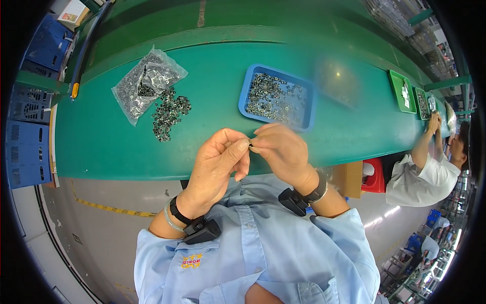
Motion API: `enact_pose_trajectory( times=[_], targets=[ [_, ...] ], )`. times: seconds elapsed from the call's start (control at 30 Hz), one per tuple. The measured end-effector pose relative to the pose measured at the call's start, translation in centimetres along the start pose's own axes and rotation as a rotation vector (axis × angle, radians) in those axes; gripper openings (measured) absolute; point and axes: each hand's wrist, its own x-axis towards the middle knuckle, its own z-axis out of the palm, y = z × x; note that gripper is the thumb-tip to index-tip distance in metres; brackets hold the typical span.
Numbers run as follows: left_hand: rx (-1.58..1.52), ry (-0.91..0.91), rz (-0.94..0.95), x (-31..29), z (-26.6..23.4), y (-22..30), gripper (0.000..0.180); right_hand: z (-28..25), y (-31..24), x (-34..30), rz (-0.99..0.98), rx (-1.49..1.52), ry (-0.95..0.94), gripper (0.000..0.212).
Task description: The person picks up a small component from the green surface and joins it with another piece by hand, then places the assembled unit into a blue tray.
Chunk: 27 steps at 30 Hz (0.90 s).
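My left hand [223, 157] and my right hand [283, 152] meet above the front edge of the green table, fingertips pinched together. Between them shows a small dark part [250, 145], mostly covered by the fingers, so its kind is unclear. Beyond my hands a blue tray [243, 96] holds many small metal pieces [266, 93]. To the left lies a loose pile of small dark-and-silver pieces [171, 114], spilling beside an open clear plastic bag [152, 76] filled with similar pieces.
The green table [101, 147] runs across the view. Blue crates [29, 152] stand at the left. Farther right are a green tray [402, 91] and another person [425, 175] at the same table. A red stool [373, 175] and a cardboard box [349, 180] stand below the edge.
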Motion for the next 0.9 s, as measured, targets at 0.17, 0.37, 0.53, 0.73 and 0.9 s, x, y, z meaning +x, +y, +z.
enact_pose_trajectory(
  times=[0.17, 0.37, 0.53, 0.73, 0.9],
  targets=[
    [0.003, -0.001, 0.0, 0.11, 0.09, -0.06, 0.014, 0.16, 0.14, 0.24, -0.045, -0.034, 0.052, 0.016],
    [-0.082, -0.015, -0.018, 0.12, 0.31, -0.1, 0.013, 0.44, 0.28, -0.22, 0.073, 0.12, 0.076, 0.015],
    [-0.091, -0.035, -0.027, 0.23, 0.31, 0.0, 0.012, 0.39, -0.04, -0.62, 0.243, 0.325, 0.091, 0.012],
    [-0.084, -0.036, -0.018, 0.26, 0.29, 0.06, 0.012, 0.65, 0.36, -0.59, 0.217, 0.345, 0.11, 0.013],
    [-0.065, -0.03, -0.012, 0.23, 0.23, 0.11, 0.012, 0.58, 0.36, -0.41, 0.195, 0.323, 0.09, 0.013]
  ],
)
